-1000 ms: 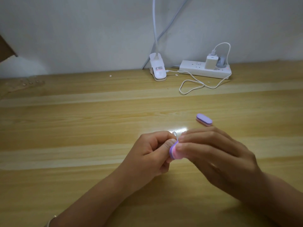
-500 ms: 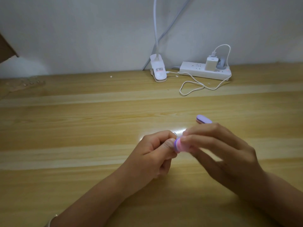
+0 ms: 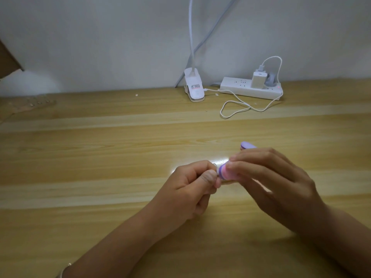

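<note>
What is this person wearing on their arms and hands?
Both forearms are bare, with no sleeves in view. The left hand and right hand have no gloves and no rings that show. A thin silvery bracelet circles the left wrist.

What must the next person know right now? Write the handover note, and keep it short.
Left hand: fingers curled, thumb tip against the pink and purple block.
Right hand: pinches that block at its fingertips, above the table.
A second purple block lies on the table just beyond the right fingers.
Done: one block is picked up and brought to the left thumb.
Left: probably rub the block over the thumbnail, then set it down. How far the nail has got cannot be told.
</note>
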The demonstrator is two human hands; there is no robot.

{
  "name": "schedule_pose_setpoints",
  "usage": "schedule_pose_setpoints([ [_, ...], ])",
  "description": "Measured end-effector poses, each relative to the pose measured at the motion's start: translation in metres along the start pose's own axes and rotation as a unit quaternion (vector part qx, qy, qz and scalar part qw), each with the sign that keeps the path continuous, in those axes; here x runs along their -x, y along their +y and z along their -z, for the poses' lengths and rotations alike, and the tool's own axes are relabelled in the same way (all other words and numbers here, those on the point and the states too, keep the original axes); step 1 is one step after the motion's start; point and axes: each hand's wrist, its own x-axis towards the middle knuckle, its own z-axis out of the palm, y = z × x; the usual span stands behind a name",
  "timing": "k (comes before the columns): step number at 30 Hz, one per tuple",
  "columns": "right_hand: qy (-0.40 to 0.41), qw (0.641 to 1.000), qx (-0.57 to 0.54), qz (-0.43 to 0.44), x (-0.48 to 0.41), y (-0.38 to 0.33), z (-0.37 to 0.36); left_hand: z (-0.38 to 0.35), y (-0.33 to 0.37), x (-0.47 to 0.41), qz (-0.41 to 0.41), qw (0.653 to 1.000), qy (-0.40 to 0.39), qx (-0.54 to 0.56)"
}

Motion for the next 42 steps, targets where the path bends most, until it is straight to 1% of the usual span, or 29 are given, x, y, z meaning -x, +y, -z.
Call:
schedule_pose_setpoints([
  [4, -0.011, 0.999, -0.025, 0.044, 0.002, -0.009, -0.005, 0.000, -0.001, 0.001, 0.006, 1.000, 0.001, -0.001],
  [8, 0.006, 1.000, -0.013, -0.007, 0.001, 0.001, 0.000, -0.001, 0.001, 0.000, 0.000, 1.000, 0.002, 0.000],
  [12, -0.006, 0.999, -0.032, 0.034, 0.003, -0.011, -0.004, -0.002, 0.001, 0.001, 0.002, 1.000, 0.005, -0.015],
  [16, 0.010, 1.000, -0.017, -0.014, 0.000, -0.004, 0.003, -0.001, 0.002, 0.001, 0.000, 1.000, 0.000, 0.003],
  [17, 0.011, 1.000, -0.018, -0.010, -0.001, -0.007, 0.001, -0.001, 0.001, 0.001, 0.001, 1.000, 0.000, 0.004],
  [20, -0.010, 0.999, -0.010, 0.039, -0.002, -0.014, -0.003, 0.000, -0.001, 0.001, 0.011, 1.000, 0.007, -0.005],
  [21, -0.016, 0.999, -0.002, 0.039, -0.003, -0.010, -0.001, 0.000, -0.001, 0.001, 0.010, 1.000, 0.009, -0.009],
  [23, -0.009, 1.000, 0.005, -0.003, -0.002, 0.000, 0.003, 0.000, -0.002, 0.000, 0.000, 1.000, 0.007, -0.006],
  [25, 0.002, 0.999, -0.014, -0.032, -0.002, 0.000, 0.003, 0.000, -0.001, 0.000, -0.010, 1.000, 0.003, -0.009],
  [29, -0.015, 0.999, -0.047, 0.011, 0.001, -0.008, -0.004, 0.002, -0.003, 0.001, -0.031, 0.998, 0.019, -0.049],
  [32, -0.010, 0.997, -0.061, -0.040, 0.001, 0.001, 0.000, 0.002, -0.004, 0.000, -0.055, 0.996, 0.029, -0.067],
  [33, -0.006, 0.997, -0.069, -0.045, 0.000, -0.001, -0.001, 0.001, -0.005, 0.000, -0.066, 0.995, 0.033, -0.072],
  [37, -0.020, 0.997, -0.079, -0.003, 0.002, -0.009, -0.005, 0.001, -0.010, -0.001, -0.097, 0.988, 0.048, -0.112],
  [40, -0.012, 0.996, -0.074, -0.055, 0.003, 0.002, 0.001, 0.002, -0.012, -0.001, -0.106, 0.983, 0.060, -0.136],
  [42, -0.010, 0.995, -0.083, -0.047, 0.003, -0.002, 0.000, 0.002, -0.011, -0.001, -0.121, 0.980, 0.060, -0.146],
])
